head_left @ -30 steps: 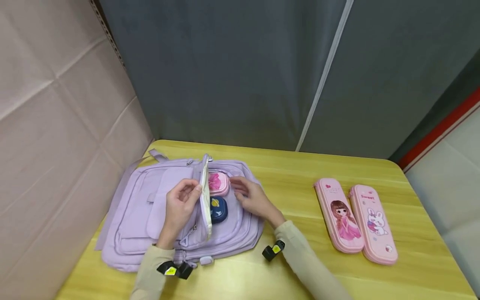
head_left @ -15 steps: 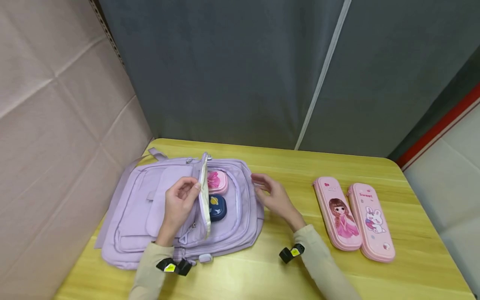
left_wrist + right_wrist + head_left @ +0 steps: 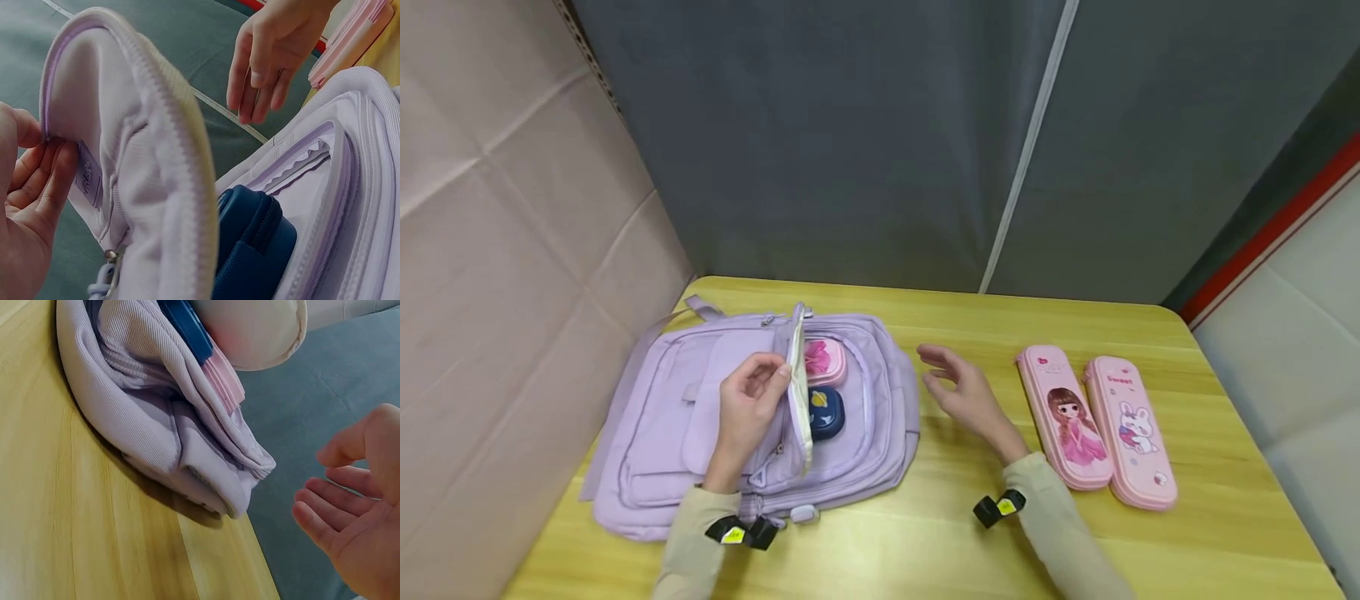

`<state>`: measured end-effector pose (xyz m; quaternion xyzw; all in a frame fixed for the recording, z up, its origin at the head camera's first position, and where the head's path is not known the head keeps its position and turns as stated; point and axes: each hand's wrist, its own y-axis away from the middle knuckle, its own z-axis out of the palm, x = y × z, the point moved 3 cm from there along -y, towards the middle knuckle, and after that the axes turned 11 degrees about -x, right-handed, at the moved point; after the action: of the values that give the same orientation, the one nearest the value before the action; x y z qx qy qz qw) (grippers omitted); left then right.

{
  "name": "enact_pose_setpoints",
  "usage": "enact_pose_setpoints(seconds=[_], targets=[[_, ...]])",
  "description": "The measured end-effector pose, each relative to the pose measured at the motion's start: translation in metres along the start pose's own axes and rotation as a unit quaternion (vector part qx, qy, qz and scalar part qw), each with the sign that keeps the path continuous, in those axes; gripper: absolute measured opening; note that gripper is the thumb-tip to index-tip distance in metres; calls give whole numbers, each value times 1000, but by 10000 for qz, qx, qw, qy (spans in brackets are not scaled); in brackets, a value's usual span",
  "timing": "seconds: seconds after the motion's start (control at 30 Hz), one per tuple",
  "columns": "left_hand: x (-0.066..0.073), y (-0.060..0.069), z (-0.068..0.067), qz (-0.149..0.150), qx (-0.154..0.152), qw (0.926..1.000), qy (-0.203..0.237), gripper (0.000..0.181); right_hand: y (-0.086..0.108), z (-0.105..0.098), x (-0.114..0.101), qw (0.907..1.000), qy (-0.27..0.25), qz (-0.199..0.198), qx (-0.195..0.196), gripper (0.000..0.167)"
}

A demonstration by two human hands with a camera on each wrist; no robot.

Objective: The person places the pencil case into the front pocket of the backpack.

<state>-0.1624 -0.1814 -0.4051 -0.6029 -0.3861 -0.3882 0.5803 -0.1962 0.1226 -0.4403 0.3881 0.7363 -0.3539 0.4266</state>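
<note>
A light purple backpack [image 3: 658, 433] lies on its back on the table, its front pocket unzipped. The left hand [image 3: 748, 408] pinches the edge of the raised pocket flap [image 3: 800, 400], as the left wrist view confirms. Inside the pocket a pink case [image 3: 827, 362] and a dark blue zipped case [image 3: 827, 414] lie side by side, partly covered by the flap. Off the backpack's right side hovers the right hand [image 3: 973, 400], fingers loosely bent, holding nothing. To its right are a pink pencil case with a doll picture [image 3: 1067, 425] and another with a white rabbit [image 3: 1131, 433].
The yellow wooden table [image 3: 910, 542] carries everything. A dark grey curtain [image 3: 850, 150] hangs behind its far edge, and a pale cloth-covered wall [image 3: 520, 250] rises at the left. A purple strap [image 3: 625, 392] trails along the backpack's far left side.
The right hand has drawn away from the pocket to the right, off the backpack. The left hand keeps its pinch on the flap. The whole view has shifted slightly.
</note>
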Motion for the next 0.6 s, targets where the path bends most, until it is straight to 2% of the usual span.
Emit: enact_pose_setpoints(seconds=[0.3, 0.6], targets=[[-2, 0, 0, 8, -36, 10000, 46, 12, 17, -17, -6, 9985, 445, -83, 294, 44], [-3, 1, 0, 35, -43, 10000, 83, 12, 38, -40, -4, 9955, 728, 198, 571, 45]])
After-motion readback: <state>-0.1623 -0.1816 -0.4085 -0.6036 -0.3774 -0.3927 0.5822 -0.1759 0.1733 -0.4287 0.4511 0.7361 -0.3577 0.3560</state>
